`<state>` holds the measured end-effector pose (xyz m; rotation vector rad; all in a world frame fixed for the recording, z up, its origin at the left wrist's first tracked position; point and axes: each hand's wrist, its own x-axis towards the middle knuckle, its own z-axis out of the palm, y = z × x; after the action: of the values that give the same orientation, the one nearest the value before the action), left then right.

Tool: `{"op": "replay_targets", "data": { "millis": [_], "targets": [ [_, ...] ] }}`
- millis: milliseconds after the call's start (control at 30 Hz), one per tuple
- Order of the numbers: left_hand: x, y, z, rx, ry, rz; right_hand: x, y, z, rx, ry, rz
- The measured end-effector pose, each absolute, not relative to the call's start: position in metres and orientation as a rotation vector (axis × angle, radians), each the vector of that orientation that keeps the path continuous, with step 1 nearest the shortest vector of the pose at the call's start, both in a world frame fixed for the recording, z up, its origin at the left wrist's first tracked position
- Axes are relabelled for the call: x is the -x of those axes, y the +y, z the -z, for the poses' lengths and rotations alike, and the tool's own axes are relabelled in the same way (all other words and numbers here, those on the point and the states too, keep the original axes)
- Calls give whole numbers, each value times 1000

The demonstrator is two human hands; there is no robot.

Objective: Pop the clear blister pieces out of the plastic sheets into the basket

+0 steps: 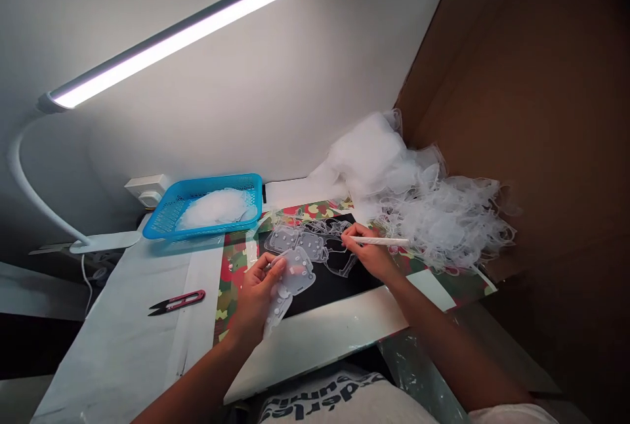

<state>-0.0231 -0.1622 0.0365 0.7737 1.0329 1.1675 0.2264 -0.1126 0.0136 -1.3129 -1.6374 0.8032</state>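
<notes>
My left hand (256, 289) pinches a thin, translucent plastic cut-out piece (300, 271) with rounded edges and small holes, held at the near left of a black mat (344, 289). In my right hand (369, 254) is a slim white pen-like stick (394, 241), lying across the fingers and pointing right. Its tip, if any, is too small to make out. My right fingers are over thin clear plastic strips (339, 265) on the mat. Between the hands and farther back lie more translucent pieces (288, 239) with small holes.
Thread snips (178, 302) lie on the white table at left. A blue basket (207, 232) holds a white translucent pile. At right rises a large heap of clear plastic scraps (443, 220) beside a brown panel (531, 115). A lit bar lamp (182, 37) hangs above.
</notes>
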Motion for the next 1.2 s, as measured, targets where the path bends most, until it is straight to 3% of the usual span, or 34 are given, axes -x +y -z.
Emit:
{"op": "replay_targets", "data": {
  "millis": [133,300,400,533,733,900,1033,1200],
  "targets": [
    [22,-160,-34,-767,990,-1153,-214,-131,-2,1316,-1924,-786],
    [23,-160,-28,-851,966,-1167,-217,-141,33,1396,-2306,-215],
    [39,-133,-30,-1047,1068,-1213,-238,-144,44,1464,-2371,-107],
    [90,-59,-54,-1644,1650,-1121,-275,-151,36,1607,-2305,-262],
    [147,12,-90,-1923,1913,-1000,-299,-159,6,1628,-2136,-578],
    [91,-37,-56,-2300,1765,-967,-269,-148,-5,1333,-1960,-639],
    [24,-116,3,-2792,1184,-583,-237,-129,-4,1115,-2024,-801],
    [4,-155,37,-2895,1213,-509,-220,-110,6,1021,-2142,-857]
  ]
}}
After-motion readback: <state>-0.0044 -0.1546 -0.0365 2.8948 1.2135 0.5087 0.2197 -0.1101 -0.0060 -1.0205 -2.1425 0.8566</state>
